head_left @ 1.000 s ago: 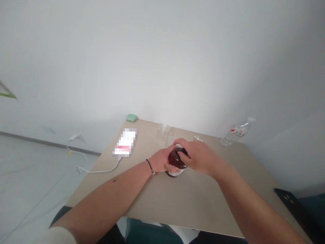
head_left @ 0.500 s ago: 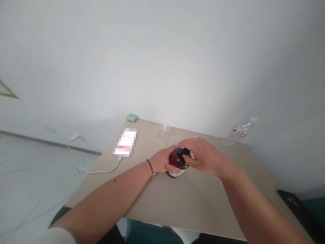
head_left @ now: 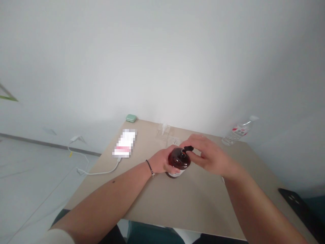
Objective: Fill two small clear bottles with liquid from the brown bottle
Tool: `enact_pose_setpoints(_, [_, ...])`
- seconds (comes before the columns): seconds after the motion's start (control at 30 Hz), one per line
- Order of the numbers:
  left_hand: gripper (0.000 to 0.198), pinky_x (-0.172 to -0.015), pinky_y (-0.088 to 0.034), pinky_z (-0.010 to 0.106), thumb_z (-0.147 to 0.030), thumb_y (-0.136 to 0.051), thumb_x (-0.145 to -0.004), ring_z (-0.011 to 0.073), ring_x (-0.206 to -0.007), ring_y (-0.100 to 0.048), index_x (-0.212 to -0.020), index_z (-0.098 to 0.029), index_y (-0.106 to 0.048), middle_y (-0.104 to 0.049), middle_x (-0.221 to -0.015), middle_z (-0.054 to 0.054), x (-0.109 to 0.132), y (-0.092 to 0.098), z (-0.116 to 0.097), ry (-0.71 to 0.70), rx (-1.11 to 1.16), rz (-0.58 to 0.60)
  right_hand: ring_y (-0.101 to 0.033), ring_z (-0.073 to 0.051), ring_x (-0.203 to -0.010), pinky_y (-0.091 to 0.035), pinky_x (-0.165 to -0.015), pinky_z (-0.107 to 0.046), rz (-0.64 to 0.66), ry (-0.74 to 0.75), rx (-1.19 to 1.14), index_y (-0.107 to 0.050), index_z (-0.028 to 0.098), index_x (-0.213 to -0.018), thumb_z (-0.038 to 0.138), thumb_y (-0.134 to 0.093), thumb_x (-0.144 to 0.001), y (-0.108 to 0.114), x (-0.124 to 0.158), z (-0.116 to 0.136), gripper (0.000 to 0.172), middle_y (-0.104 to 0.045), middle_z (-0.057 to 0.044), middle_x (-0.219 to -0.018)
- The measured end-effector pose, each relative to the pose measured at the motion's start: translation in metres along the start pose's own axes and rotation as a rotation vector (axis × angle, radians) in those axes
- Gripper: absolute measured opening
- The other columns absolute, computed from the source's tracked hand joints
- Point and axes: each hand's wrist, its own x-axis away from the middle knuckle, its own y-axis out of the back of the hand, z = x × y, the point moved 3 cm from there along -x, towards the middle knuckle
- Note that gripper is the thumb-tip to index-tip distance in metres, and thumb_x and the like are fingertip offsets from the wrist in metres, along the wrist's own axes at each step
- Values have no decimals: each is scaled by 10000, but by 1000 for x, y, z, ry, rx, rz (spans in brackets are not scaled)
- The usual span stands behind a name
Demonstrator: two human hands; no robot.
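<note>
A dark amber bottle [head_left: 179, 162] with a white label stands on the table. My left hand [head_left: 165, 161] is wrapped round its left side, the thumb across the front. At the bottle's mouth my right hand [head_left: 205, 152] pinches a black top [head_left: 188, 148], which looks like a pump head. This top is tilted to the right, and the bottle's neck shows beside it. Whether the top is still joined to the neck I cannot tell. The right fingertips are partly hidden behind the top.
Behind the bottle lie clear plastic pieces [head_left: 163, 131] on the table [head_left: 172, 200]. A phone [head_left: 125, 143] with a white charging cable [head_left: 104, 173] and a green case [head_left: 131, 118] are at left. At the right back stands a clear water bottle [head_left: 237, 132]; a black phone-like object [head_left: 291, 196] lies at the right edge.
My right hand has shifted slightly right, and the black top has tilted away from over the bottle's middle, baring the neck. My left hand keeps its grip on the bottle.
</note>
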Motion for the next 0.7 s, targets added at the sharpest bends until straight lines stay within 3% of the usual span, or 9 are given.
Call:
enact_pose_setpoints(0.13, [772,-964,-476,427,-375,-874,-554,306,-1042,-646,-1227,-195,-543,-696,-1110,84,1,0,-3,-47,12,7,-645,-203,-924,-499,-840,-341,-187,-42,-60,-644,222,-1087,266,-484,-930,21,5,-4,228,-699,-72,-984])
enact_pose_setpoints(0.27, [780,-968,-471,412,-394,-876,-548,292,-1032,-649,-1225,-205,-541,-695,-1110,72,1,1,-1,-48,-16,1,-658,-231,-931,-510,-854,-374,-330,-256,-60,-645,244,-1041,366,-561,-886,21,12,-33,214,-707,-63,-999])
enact_pose_setpoints(0.37, [767,-964,-472,396,-380,-877,-540,288,-1017,-655,-1211,-205,-550,-700,-1092,69,1,0,0,-52,-16,3,-661,-227,-867,-516,-793,-364,-445,-371,-129,-638,225,-966,398,-641,-813,6,18,-68,231,-709,-57,-920])
enact_pose_setpoints(0.5, [760,-972,-468,403,-380,-871,-550,290,-1019,-654,-1216,-205,-550,-698,-1099,73,1,0,-1,-61,-10,-3,-647,-206,-785,-497,-730,-342,-454,-514,-195,-641,214,-942,409,-635,-789,-27,26,-110,248,-702,-40,-838])
enact_pose_setpoints(0.7, [789,-972,-466,429,-389,-874,-544,308,-1041,-642,-1237,-203,-545,-692,-1121,80,0,1,4,-77,-45,-16,-607,-191,-690,-462,-686,-326,-467,-659,-151,-600,214,-862,429,-612,-761,-78,41,-142,238,-681,-28,-777])
